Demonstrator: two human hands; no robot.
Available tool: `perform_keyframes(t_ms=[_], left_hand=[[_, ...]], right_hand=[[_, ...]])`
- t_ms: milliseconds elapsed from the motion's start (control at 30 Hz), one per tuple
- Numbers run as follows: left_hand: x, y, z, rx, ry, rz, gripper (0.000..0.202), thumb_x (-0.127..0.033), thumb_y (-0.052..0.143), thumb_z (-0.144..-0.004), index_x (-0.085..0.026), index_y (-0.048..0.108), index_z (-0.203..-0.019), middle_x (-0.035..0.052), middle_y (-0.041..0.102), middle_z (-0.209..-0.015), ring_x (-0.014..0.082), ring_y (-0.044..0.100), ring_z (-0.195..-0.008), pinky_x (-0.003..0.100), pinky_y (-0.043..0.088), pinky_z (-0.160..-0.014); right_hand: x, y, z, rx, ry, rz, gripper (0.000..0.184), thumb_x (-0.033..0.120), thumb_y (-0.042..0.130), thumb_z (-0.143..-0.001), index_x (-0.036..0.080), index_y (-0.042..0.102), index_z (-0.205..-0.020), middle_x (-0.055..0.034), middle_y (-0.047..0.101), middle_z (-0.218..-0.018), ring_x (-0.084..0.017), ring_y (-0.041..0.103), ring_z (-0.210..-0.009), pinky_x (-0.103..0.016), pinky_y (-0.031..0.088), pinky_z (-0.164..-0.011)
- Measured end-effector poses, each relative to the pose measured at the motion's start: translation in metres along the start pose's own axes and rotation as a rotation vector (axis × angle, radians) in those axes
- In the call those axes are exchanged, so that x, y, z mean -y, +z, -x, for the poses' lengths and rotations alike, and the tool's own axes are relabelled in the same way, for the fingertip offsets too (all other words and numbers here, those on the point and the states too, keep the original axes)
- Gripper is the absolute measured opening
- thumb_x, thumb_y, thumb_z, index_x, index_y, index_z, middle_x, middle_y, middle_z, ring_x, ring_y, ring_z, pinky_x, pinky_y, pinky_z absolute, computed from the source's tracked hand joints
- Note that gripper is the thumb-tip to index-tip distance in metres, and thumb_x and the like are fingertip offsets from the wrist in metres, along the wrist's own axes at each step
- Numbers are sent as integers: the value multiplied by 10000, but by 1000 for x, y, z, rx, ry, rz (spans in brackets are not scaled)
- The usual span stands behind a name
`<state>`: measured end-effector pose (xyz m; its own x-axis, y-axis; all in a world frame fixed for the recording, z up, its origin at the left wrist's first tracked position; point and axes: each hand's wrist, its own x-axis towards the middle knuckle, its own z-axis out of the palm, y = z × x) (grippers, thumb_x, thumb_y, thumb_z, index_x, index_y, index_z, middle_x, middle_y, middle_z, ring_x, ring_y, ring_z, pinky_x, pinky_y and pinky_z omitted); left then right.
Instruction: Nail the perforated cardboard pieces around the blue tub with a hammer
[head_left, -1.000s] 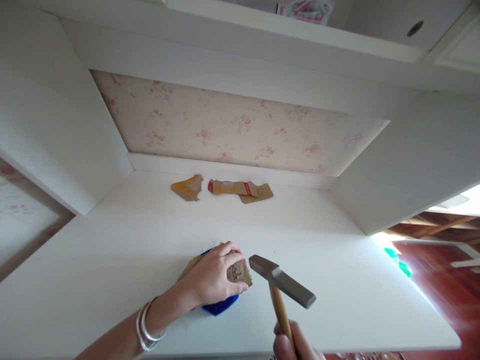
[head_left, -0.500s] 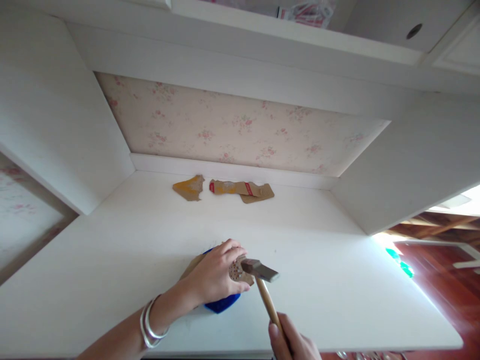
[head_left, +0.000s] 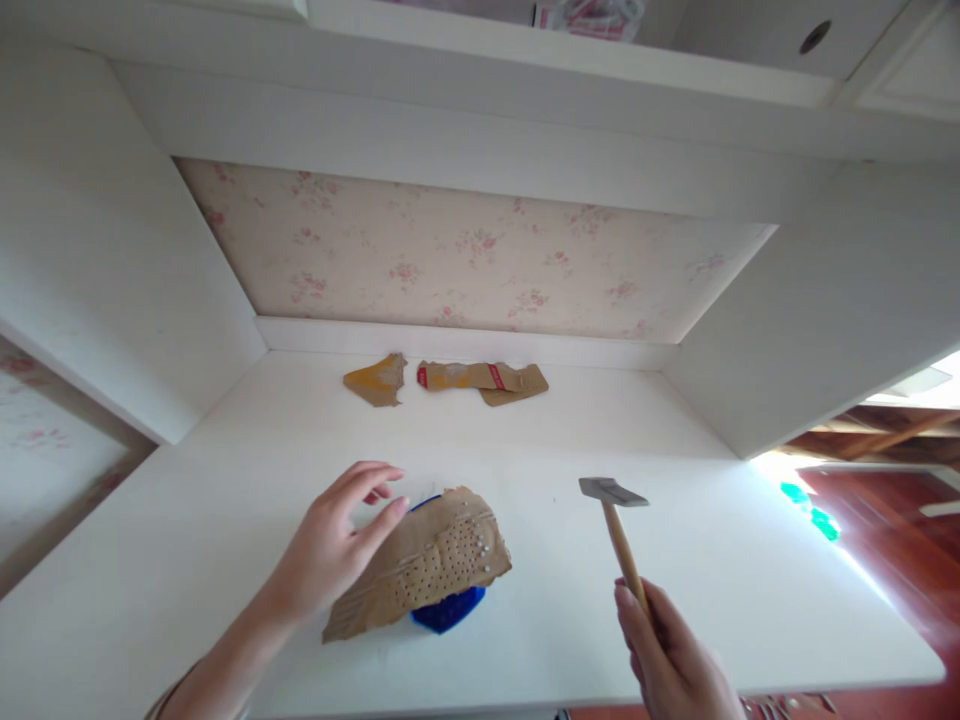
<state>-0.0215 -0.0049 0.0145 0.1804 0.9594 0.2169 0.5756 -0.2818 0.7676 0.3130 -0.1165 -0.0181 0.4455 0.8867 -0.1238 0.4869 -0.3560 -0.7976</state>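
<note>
**Head view.** A white desk (head_left: pixel 187 560) is sitting in an alcove with a floral back panel (head_left: pixel 465 260). Near the front edge, a torn cardboard sheet (head_left: pixel 420 572) punched with rows of small holes is lying across a blue object (head_left: pixel 448 610). The object is propping the sheet's right end off the desktop, probably leaving room beneath the holes.

The left hand (head_left: pixel 330 548) is hovering over the sheet's left end. Its fingers are loosely spread and gripping nothing, and whether the thumb is touching the board cannot be told. The right hand (head_left: pixel 671 665) is curling its fingers closed round the lower handle of a hammer (head_left: pixel 616 535). It is holding the head raised, well to the right of the sheet; so low a grip suits swinging.

A short cardboard scrap (head_left: pixel 375 378) and a longer scrap (head_left: pixel 484 380) are lying against the back ledge. The blue object may be a shallow tray, but the sheet is hiding any contents. Pale dots (head_left: pixel 486 548) are showing along the holes' right edge.
</note>
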Motion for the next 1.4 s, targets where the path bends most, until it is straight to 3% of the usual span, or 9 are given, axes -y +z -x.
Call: perform_keyframes(t_ms=[100, 233, 433, 700, 1033, 1400], left_hand=[[36, -16, 20, -113, -188, 28, 379, -519, 596, -881, -226, 642, -1116, 73, 687, -1094, 209, 684, -911, 293, 578, -798], [77, -17, 57, -178, -438, 136, 502, -604, 666, -784, -202, 676, -1084, 82, 737, -1047, 259, 710, -961, 297, 597, -795], [99, 3, 86, -242, -606, 200, 603, -702, 696, -659, -211, 737, -1006, 73, 776, -1008, 286, 741, -875, 333, 616, -776], [112, 20, 79, -252, -528, -17, 486, -665, 579, -776, -235, 720, -953, 31, 777, -886, 229, 730, -708, 299, 603, -675], [108, 25, 81, -210, -473, -141, 380, -582, 552, -840, -260, 720, -951, 18, 770, -940, 211, 726, -767, 250, 568, -639], [115, 31, 80, -226, -415, -147, 363, -569, 553, -832, -263, 727, -923, 20, 762, -954, 204, 717, -782, 243, 563, -638]], right_hand=[[-14, -5, -23, 62, -65, 211, 426, 657, 419, -891, 262, 578, -916, 42, 567, -566, -181, 522, -525, -280, 422, -545], [-27, -2, -48, 132, -86, 415, 375, 583, 357, -940, 264, 544, -1001, -11, 674, -710, -231, 628, -636, -309, 440, -611], [-26, 13, -81, 138, -182, 555, 281, 472, 351, -976, 263, 522, -897, -22, 685, -737, -226, 627, -636, -300, 401, -589], [-23, 27, -114, 121, -231, 670, 267, 376, 361, -1011, 227, 572, -948, -72, 697, -927, -235, 658, -774, -297, 377, -612], [-24, 30, -123, 131, -257, 772, 302, 370, 338, -1029, 211, 594, -1010, -76, 671, -1009, -210, 647, -729, -310, 375, -606], [-41, 38, -129, 79, -294, 734, 314, 415, 330, -1021, 222, 577, -1018, -92, 590, -1092, -246, 639, -835, -344, 441, -694]])
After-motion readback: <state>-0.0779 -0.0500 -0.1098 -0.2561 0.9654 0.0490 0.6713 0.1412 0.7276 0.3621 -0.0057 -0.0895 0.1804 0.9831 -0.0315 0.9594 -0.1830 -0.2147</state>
